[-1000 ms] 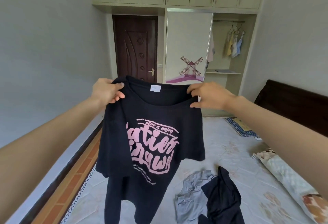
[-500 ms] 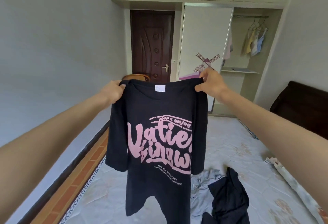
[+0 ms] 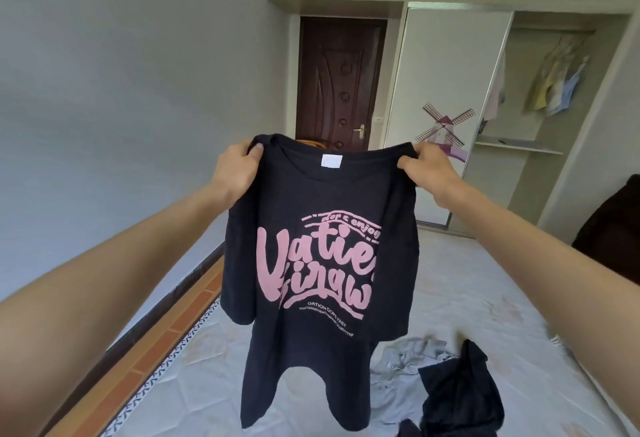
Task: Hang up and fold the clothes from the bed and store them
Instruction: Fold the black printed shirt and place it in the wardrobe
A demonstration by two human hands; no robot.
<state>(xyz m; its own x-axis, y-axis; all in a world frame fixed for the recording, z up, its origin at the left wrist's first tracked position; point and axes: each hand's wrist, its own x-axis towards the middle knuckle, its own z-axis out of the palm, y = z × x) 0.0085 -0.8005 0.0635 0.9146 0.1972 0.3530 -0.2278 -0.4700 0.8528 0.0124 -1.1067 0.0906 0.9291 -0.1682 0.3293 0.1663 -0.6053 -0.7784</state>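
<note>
- The black T-shirt (image 3: 322,263) hangs in the air in front of the person, above the bed (image 3: 485,298), held up by its two shoulders and well clear of the mattress.
- The left hand (image 3: 235,173) grips the shirt's left shoulder seam, fingers and thumb curled round a bunch of fabric beside the collar.
- The right hand (image 3: 429,173) pinches the other shoulder — thumb on the near side, fingers folded over the top edge.
- The shirt faces the camera with its print outward: large pink lettering across the chest, a smaller pink line above it and fine pink text beneath.
- A small white label (image 3: 331,161) shows inside the back of the neckline, which sags in a shallow curve between the two hands.
- The short sleeves droop down on either side; the right edge of the body folds inward, cutting off the end of the lettering.
- The lower hem is uneven — the middle is drawn up in an arch, the corners hang lower.
- On the bed below and to the right lie a crumpled grey garment (image 3: 408,357) and a dark garment (image 3: 460,398), touching each other.
- Behind stand a dark wooden door (image 3: 341,83) and an open wardrobe (image 3: 540,90) with pale clothes (image 3: 554,90) on hangers.
</note>
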